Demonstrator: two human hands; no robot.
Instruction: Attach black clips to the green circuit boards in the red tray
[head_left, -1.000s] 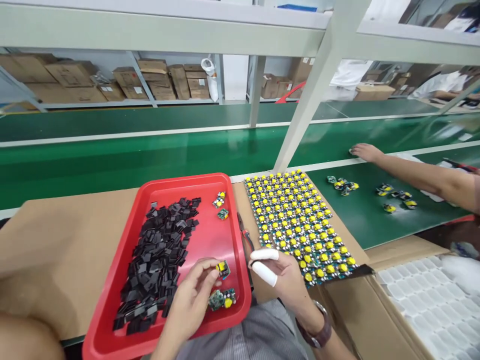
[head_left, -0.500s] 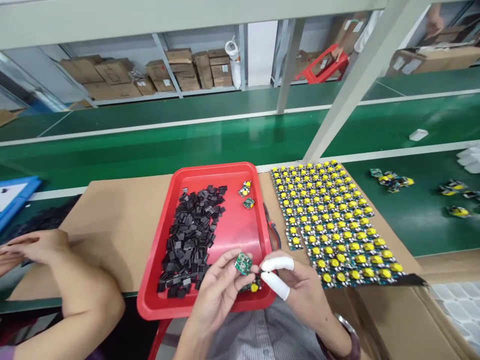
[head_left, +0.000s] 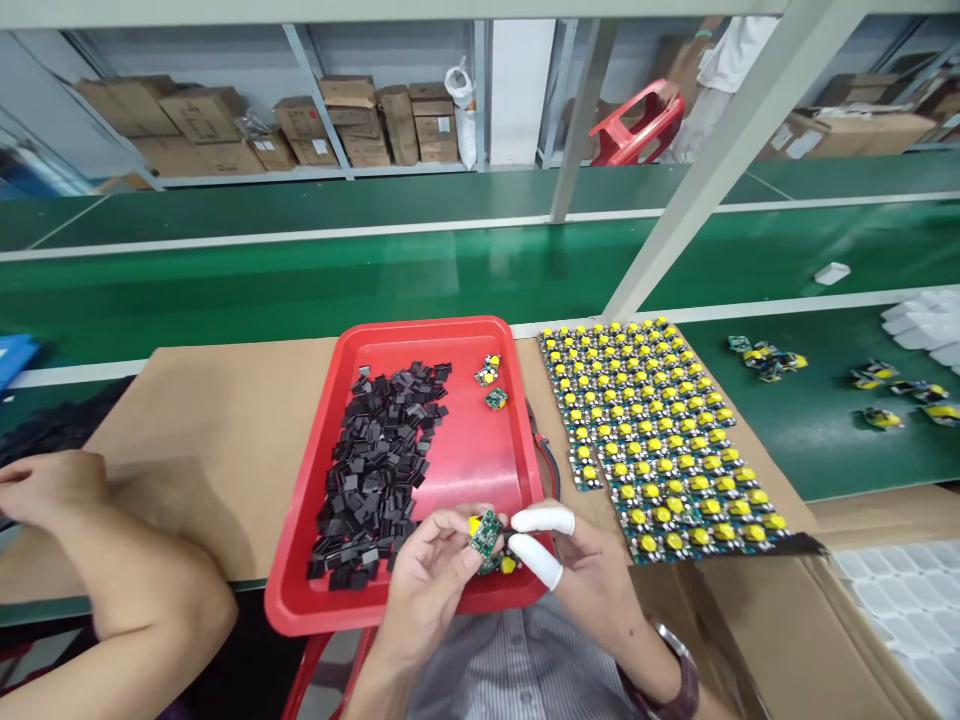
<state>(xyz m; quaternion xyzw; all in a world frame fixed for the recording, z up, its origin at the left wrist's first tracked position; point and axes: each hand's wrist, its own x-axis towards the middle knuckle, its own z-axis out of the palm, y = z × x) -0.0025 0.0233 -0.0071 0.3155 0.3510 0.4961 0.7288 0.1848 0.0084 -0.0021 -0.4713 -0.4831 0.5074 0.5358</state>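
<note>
My left hand (head_left: 435, 570) pinches a small green circuit board (head_left: 487, 535) above the near end of a red tray (head_left: 291, 540). A yellow part shows at the board's upper left edge. My right hand (head_left: 581, 560), with white finger cots on thumb and forefinger, closes on a small black piece (head_left: 505, 538) beside the board. Whether the piece touches the board I cannot tell. Many small black plastic pieces (head_left: 375, 460) lie heaped in the tray's left half. A few circuit boards (head_left: 496, 399) rest at its upper right, and more lie partly hidden under my hands.
Right of the tray, rows of circuit boards with yellow parts (head_left: 652, 430) cover cardboard. Red-handled pliers (head_left: 547, 462) lie partly hidden between. A co-worker's arm (head_left: 150, 590) rests at left. A pale post (head_left: 720, 170) slants behind; loose boards (head_left: 776, 360) lie on the green surface.
The board in my left hand has turned, and its yellow part now shows. My right fingertips have moved slightly left, closer to the board. The view has shifted a little.
</note>
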